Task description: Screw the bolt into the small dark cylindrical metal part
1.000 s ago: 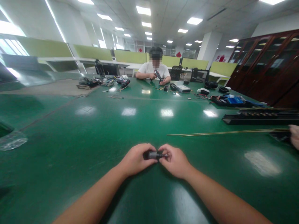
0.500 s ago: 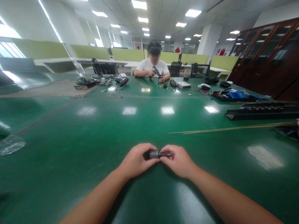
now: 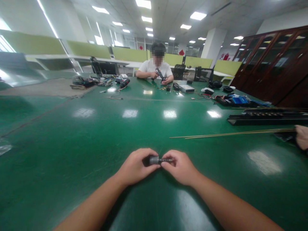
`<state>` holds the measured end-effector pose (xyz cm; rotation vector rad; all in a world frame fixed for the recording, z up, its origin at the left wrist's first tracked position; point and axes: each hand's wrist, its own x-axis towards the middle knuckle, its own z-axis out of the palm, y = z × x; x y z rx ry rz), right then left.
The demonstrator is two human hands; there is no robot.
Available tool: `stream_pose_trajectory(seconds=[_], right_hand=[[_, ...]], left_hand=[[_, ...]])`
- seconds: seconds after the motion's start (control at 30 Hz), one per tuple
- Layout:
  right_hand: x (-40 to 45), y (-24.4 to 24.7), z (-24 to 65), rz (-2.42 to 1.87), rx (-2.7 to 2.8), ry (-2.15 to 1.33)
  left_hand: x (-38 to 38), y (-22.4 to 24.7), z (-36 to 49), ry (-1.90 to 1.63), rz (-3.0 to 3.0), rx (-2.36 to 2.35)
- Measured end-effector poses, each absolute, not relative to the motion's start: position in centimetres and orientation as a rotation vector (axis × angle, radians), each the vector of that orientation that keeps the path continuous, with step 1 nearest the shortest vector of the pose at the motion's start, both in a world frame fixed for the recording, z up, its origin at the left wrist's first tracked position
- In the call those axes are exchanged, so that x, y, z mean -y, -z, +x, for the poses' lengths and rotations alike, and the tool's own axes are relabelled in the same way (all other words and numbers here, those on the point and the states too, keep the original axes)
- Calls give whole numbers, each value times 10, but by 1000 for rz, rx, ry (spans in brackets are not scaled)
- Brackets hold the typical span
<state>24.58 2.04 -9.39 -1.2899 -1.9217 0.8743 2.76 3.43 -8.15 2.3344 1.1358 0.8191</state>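
A small cylindrical metal part [image 3: 154,160] lies sideways between my two hands, low over the green table [image 3: 101,134]. My left hand [image 3: 137,166] is closed round its thick, dark end. The fingers of my right hand [image 3: 181,166] pinch the thin, stepped shaft [image 3: 166,160] that sticks out on the right. Fingertips of both hands nearly meet at the middle of the part. Its far left end is hidden in my left palm.
Thin brass rods [image 3: 216,134] and a black metal channel [image 3: 260,119] lie at the right, near another person's hand [image 3: 302,136]. Across the table a person [image 3: 155,69] holds a dark tool. Electronics [image 3: 83,81] and a tool bag [image 3: 237,100] stand at the back.
The view has turned slightly to the right, so most things sit a little further left. More of the other person's hand shows at the right edge. My grip looks the same.
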Motion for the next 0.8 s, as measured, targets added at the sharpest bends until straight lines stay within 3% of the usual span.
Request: stream_pose_trajectory(seconds=[0.8], right_hand=[[-18,94,247,-1262,1896,-876]], left_hand=[[-34,77,26,-882,2322,-1122]])
